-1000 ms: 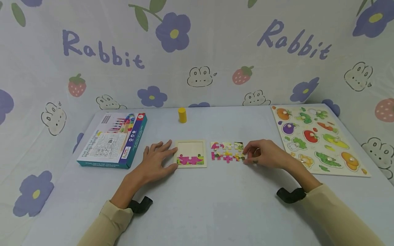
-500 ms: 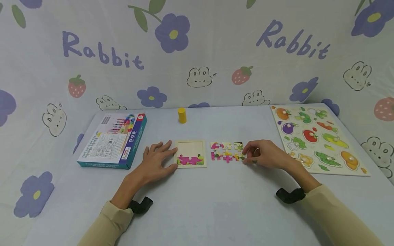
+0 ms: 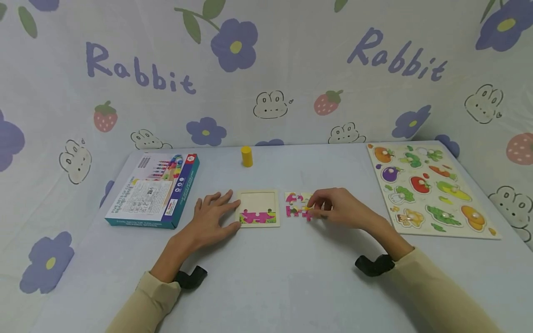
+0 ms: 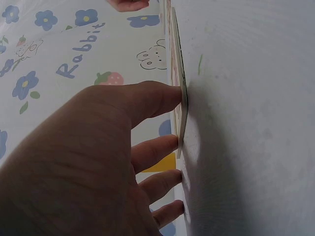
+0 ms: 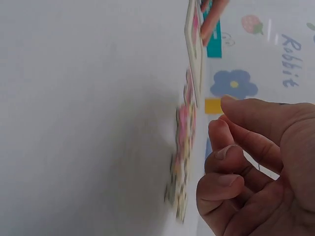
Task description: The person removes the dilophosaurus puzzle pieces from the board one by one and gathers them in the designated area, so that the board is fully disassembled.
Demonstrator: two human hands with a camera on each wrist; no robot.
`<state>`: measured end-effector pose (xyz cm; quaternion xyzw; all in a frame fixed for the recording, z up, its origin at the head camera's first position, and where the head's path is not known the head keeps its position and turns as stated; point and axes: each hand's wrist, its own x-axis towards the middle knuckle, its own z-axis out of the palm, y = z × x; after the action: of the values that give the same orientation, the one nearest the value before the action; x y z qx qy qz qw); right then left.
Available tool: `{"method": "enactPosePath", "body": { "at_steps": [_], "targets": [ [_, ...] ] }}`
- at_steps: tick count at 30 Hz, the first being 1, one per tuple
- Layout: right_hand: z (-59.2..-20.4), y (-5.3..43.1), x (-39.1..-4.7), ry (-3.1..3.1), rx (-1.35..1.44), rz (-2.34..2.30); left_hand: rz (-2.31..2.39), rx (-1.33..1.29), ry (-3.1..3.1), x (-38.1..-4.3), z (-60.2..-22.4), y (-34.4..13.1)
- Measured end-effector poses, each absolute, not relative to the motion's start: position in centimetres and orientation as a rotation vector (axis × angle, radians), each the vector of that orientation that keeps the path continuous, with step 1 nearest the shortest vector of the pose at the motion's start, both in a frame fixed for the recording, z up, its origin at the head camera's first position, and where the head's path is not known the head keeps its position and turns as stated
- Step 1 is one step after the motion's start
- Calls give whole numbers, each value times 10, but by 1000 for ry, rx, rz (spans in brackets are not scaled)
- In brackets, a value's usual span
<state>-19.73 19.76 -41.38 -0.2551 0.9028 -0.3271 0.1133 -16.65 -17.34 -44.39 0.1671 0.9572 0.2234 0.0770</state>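
Note:
My left hand (image 3: 214, 219) lies with fingers spread at the left edge of a small square wooden puzzle tray (image 3: 256, 199). Its thumb and index fingertip touch the tray's edge (image 4: 183, 105) in the left wrist view. Pink and green jigsaw pieces fill the tray's near strip; bare wood shows above. Right of it, loose jigsaw pieces (image 3: 293, 199) lie in two rows. Over their right part hovers my right hand (image 3: 339, 208), hiding several pieces. In the right wrist view its fingers are loosely bent, with a gap below the thumb and nothing visible between, beside the pieces (image 5: 182, 137).
A boxed toy (image 3: 145, 189) lies at the left. A yellow cylinder (image 3: 247, 157) stands behind the tray. At the right is a vegetable peg-puzzle board (image 3: 437, 185). A patterned cloth (image 3: 308, 60) hangs at the back.
My right hand has moved left from the right edge of the loose pieces to over them, now covering the right-hand ones. The left hand and tray have stayed put.

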Motion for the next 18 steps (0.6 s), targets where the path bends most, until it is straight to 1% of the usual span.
{"method": "enactPosePath", "body": {
  "at_steps": [10,18],
  "targets": [
    [-419,122,-205,2533,-845,-953,675,507,2864,-168,-446,-175],
    [-425,84,-213,2519,-879,-916,660,505,2865,-169,-445,-174]
  ]
}}
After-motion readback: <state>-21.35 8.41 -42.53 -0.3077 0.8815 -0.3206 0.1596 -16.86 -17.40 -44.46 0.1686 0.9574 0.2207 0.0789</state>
